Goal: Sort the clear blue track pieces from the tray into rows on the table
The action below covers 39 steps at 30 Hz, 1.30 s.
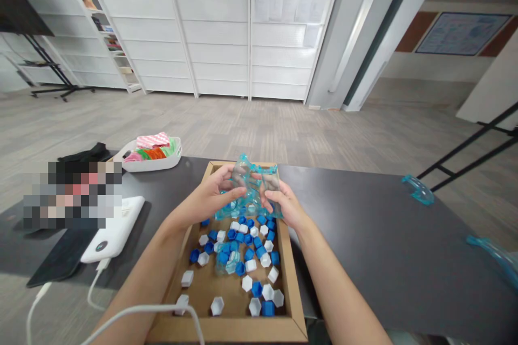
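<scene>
My left hand is closed on a translucent blue plastic piece with curved edges. My right hand grips a flatter translucent blue part close beside it; whether the two are joined cannot be made out. Both hands are above the far end of a shallow cardboard box. More clear blue plastic shows below the hands, partly hidden by them. Many small hexagonal blocks lie loose in the box, blue ones and white ones. Among them sits another small translucent blue piece.
Two curved translucent blue parts lie on the dark table at right, one farther back, one near the edge. Left are a white power bank with a cable, a black flat object and a white basket of cloths.
</scene>
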Available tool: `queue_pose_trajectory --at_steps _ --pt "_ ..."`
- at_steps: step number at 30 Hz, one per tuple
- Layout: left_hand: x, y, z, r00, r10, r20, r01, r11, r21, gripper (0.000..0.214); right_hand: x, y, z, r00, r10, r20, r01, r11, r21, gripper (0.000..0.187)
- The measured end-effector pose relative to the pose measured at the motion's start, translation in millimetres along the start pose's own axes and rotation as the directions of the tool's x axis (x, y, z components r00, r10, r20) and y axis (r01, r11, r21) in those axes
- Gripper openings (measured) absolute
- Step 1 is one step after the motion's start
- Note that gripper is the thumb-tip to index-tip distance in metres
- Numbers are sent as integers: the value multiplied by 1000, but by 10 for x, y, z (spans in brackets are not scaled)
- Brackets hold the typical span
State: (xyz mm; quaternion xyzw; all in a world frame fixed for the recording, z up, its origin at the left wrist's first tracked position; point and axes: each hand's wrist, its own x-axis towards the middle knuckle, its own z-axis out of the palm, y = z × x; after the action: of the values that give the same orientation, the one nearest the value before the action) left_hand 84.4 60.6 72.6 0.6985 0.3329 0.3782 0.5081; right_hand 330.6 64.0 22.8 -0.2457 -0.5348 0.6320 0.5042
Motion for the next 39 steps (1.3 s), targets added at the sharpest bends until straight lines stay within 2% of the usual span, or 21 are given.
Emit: queue_pose_trajectory --at_steps 3,6,10,13,19,23,26,29,33,39 --pt "-81 -46 -98 999 -14 -44 14 1000 -1 44 12 10 4 998 -20 -61 23 999 44 33" --pt "-142 -58 -218 984 -46 -172 43 999 -24 46 20 13 15 991 -25 -135 36 996 78 33" --pt "-191 -74 -307 920 -56 -388 5 991 -131 55 14 -7 24 985 -15 -171 25 998 54 28" --pt "-237 -109 -322 882 -67 -467 -20 984 -180 57 6 -27 29 981 -26 -194 32 999 28 32" --pt "-412 -72 -290 870 -87 -485 -8 981 -191 61 1 -97 48 979 -35 -201 52 996 76 37" --pt "-575 89 -262 858 -50 -511 0 995 -98 66 8 -111 -19 962 -49 -267 89 986 139 40" --pt "-680 135 -216 853 -59 -519 56 998 -22 63 13 -68 -120 952 -82 -294 119 987 109 43" --pt "-735 87 -148 864 -96 -495 109 994 -3 54 14 -19 -187 947 -101 -305 126 990 62 48" --pt "-723 -25 -101 889 -105 -445 74 993 -87 46 28 1 -172 945 -103 -309 130 989 66 49" --pt "-666 -118 -140 878 -85 -471 33 992 -119 38 55 -1 -127 932 -59 -358 77 996 36 52"
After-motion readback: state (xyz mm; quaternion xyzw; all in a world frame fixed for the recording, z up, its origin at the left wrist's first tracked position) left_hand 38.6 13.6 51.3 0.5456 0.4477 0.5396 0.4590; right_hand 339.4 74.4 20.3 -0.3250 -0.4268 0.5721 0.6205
